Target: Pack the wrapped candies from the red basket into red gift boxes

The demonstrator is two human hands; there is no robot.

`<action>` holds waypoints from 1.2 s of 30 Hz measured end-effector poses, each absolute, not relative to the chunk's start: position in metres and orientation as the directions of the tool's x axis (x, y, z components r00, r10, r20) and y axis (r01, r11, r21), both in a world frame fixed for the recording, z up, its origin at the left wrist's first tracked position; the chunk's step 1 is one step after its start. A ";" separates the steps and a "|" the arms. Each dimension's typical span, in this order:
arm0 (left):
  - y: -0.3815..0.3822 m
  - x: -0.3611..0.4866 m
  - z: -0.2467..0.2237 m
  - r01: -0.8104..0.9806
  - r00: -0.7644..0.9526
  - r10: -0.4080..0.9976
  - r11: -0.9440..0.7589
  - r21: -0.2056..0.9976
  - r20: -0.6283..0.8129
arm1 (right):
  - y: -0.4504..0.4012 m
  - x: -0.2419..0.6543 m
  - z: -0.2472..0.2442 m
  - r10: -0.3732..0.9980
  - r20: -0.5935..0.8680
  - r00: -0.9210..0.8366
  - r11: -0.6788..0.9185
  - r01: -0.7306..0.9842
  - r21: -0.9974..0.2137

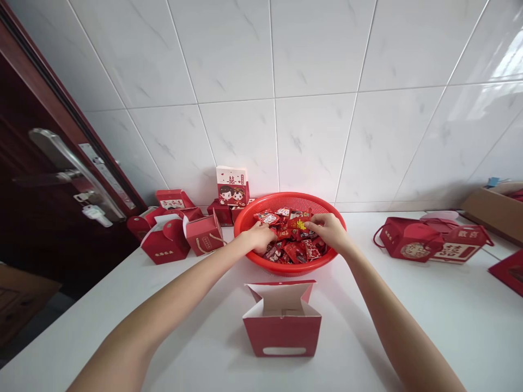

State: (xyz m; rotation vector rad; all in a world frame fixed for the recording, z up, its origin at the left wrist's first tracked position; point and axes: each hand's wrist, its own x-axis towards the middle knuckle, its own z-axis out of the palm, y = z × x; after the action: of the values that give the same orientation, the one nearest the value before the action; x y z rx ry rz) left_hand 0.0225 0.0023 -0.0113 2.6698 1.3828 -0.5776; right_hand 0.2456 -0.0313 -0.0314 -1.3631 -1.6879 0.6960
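The basket (286, 269), red and filled with small red packets (291, 251), stands on the white counter (204, 332) near the tiled wall (314, 147). Both hands are inside the basket's rim. At its right side, the right hand (328, 231) pinches a gold-printed packet (298, 222) by its edge, between thumb and fingers. At its left side, the left hand (261, 238) has its fingertips down among the packets, and I cannot tell whether they grip one. Just in front of the basket sits an open box (281, 335), its top gaping. Left of the basket is a cluster of red boxes (165, 245); well to its right stand handled boxes (412, 239); behind its left edge rises a printed box (232, 186).
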 end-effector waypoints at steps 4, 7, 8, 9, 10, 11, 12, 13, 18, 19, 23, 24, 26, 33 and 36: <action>0.003 0.024 -0.011 0.815 0.507 0.781 -0.572 -0.091 -0.366 | -0.030 0.245 -0.032 0.965 0.255 -0.062 0.251 0.500 -0.829; 0.006 0.021 -0.012 0.822 0.526 0.787 -0.568 -0.044 -0.323 | -0.030 0.245 -0.033 0.963 0.265 -0.053 0.254 0.505 -0.825; 0.008 0.019 -0.012 0.830 0.525 0.799 -0.556 -0.028 -0.293 | -0.030 0.245 -0.033 0.963 0.267 -0.049 0.254 0.505 -0.825; 0.010 0.018 -0.012 0.841 0.520 0.814 -0.541 -0.014 -0.259 | -0.030 0.245 -0.033 0.963 0.267 -0.046 0.253 0.504 -0.826; 0.012 0.016 -0.012 0.852 0.510 0.830 -0.524 -0.001 -0.225 | -0.030 0.245 -0.033 0.963 0.265 -0.045 0.251 0.501 -0.828; 0.014 0.014 -0.012 0.862 0.498 0.844 -0.506 0.010 -0.199 | -0.030 0.245 -0.034 0.964 0.261 -0.045 0.248 0.499 -0.831; 0.016 0.013 -0.012 0.871 0.486 0.855 -0.491 0.022 -0.182 | -0.030 0.245 -0.034 0.966 0.255 -0.048 0.244 0.496 -0.833; 0.018 0.012 -0.012 0.878 0.476 0.862 -0.478 0.033 -0.174 | -0.030 0.245 -0.034 0.967 0.248 -0.050 0.240 0.493 -0.836; 0.020 0.010 -0.014 0.882 0.470 0.855 -0.466 0.075 -0.217 | -0.030 0.245 -0.034 0.967 0.250 -0.053 0.243 0.493 -0.835; 0.018 0.010 -0.014 0.880 0.474 0.851 -0.469 0.080 -0.227 | -0.029 0.245 -0.034 0.965 0.255 -0.055 0.248 0.495 -0.833; 0.013 0.011 -0.014 0.873 0.484 0.834 -0.478 0.092 -0.263 | -0.029 0.246 -0.034 0.962 0.267 -0.061 0.261 0.503 -0.824; 0.012 0.012 -0.014 0.872 0.487 0.828 -0.481 0.094 -0.276 | -0.030 0.246 -0.033 0.961 0.270 -0.060 0.262 0.506 -0.821; 0.011 0.013 -0.014 0.867 0.493 0.814 -0.488 0.097 -0.307 | -0.031 0.246 -0.033 0.960 0.274 -0.055 0.263 0.512 -0.818; 0.015 0.016 -0.019 0.856 0.513 0.786 -0.500 0.135 -0.343 | -0.031 0.245 -0.032 0.959 0.278 -0.049 0.263 0.517 -0.814; 0.018 0.017 -0.018 0.842 0.536 0.768 -0.458 0.286 -0.349 | -0.030 0.245 -0.032 0.959 0.277 -0.053 0.265 0.507 -0.820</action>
State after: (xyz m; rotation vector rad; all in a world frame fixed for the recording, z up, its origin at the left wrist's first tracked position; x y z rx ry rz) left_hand 0.0173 0.0184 -0.0184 2.3541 1.3131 -0.2360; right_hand 0.2452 -0.0304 -0.0320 -1.3615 -1.6880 0.6713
